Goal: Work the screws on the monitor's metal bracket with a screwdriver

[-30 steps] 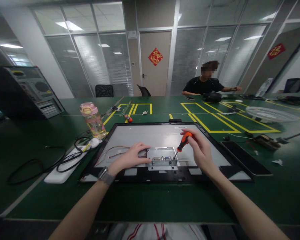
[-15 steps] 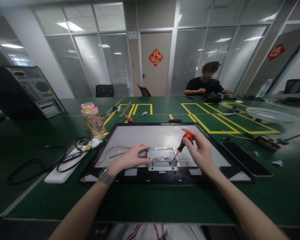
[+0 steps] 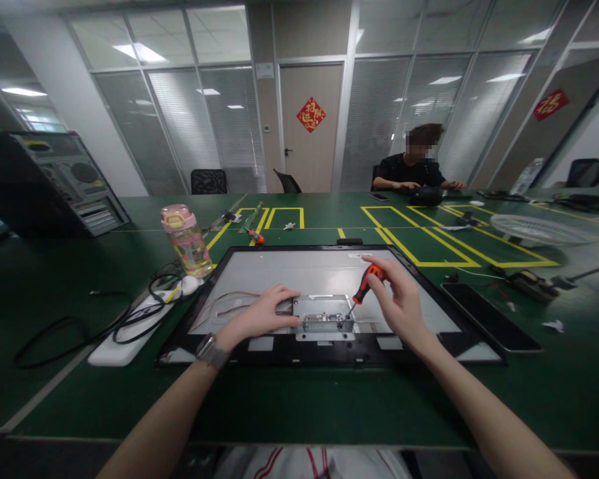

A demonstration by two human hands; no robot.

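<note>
A monitor panel (image 3: 319, 266) lies face down on the green table, its grey metal back up inside a black frame. My right hand (image 3: 399, 303) is closed on an orange-and-black screwdriver (image 3: 363, 288), whose tip rests on the small metal bracket (image 3: 325, 314) near the panel's front edge. My left hand (image 3: 262, 314) lies flat on the panel with its fingers stretched out, fingertips touching the bracket's left side. Thin coloured wires (image 3: 224, 303) run from under that hand to the left. A watch sits on my left wrist.
A pink-capped water bottle (image 3: 186, 241) stands left of the panel, by black cables (image 3: 130, 313) on a white slab. A computer case (image 3: 54, 183) lies far left. A dark slab (image 3: 489, 316) lies right. Another person (image 3: 412, 169) sits across; a fan grille (image 3: 539, 229) beyond.
My fingers have shifted slightly on the screwdriver handle, as in turning it. My left hand has not moved. The person across drew an outstretched arm back in.
</note>
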